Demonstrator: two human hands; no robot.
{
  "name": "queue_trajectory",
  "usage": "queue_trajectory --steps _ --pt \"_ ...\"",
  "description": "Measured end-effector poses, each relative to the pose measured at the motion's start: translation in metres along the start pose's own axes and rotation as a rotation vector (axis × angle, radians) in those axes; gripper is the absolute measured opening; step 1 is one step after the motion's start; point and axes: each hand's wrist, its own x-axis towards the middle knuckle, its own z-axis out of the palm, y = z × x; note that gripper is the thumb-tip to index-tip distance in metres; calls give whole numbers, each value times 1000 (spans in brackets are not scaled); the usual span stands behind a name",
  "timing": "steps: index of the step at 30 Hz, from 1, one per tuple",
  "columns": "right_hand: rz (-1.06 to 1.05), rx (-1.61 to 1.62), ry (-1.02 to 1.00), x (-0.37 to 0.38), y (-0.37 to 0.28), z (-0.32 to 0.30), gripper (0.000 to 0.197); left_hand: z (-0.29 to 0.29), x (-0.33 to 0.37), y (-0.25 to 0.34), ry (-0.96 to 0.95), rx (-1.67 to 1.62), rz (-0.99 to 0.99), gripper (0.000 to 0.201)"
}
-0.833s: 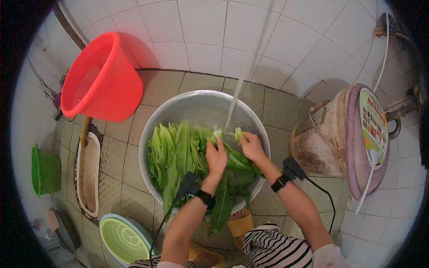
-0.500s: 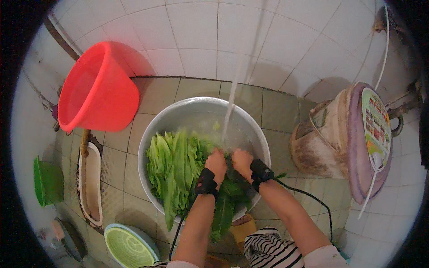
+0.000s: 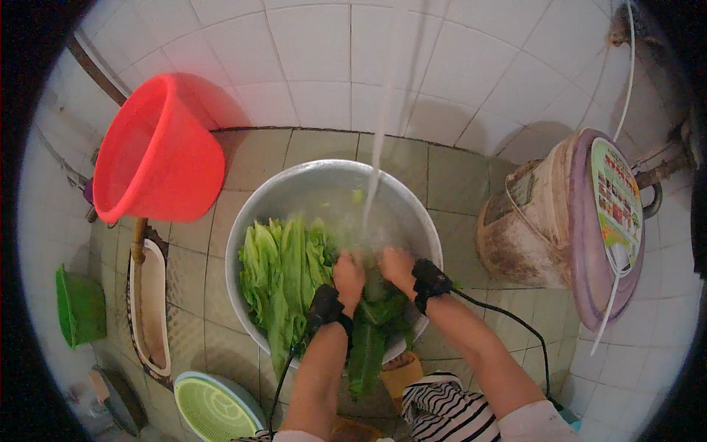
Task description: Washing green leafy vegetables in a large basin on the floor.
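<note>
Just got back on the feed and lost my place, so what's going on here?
A person has both the left hand and the right hand down in a metal basin, at some darker leaves that hang over its near rim. Their fingertips are obscured, so the grip is unclear. A stream of water falls just beyond the hands. Paler leaves lie bunched at the basin's left.

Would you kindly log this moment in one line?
left hand: in basin | right hand: in basin | greens: partly overhanging | water: pouring in
</note>
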Motion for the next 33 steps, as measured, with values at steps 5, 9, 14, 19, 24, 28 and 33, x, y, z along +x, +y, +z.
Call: queue_trajectory --steps 5,9,14,19,24,28,33 --pt "314 15 -224 16 2 2 27 0 19 -1 -201 -160 -102 29" --pt "41 445 -164 8 -8 -30 32 -17 15 -18 -434 -733 -190 32" --pt "-65 716 -98 -6 -7 -58 41 -42 6 14 -565 -943 -187 42" --pt "-74 670 -42 3 11 -37 37 -30 6 6 -504 -904 -152 38" --pt "361 -48 256 15 24 -1 26 -4 1 53 -207 -100 -52 25" --pt "103 -256 -219 1 6 -15 22 16 -6 40 -108 8 -63 24" --pt "41 -195 -170 0 -19 -6 16 46 20 -67 -123 258 190 20"
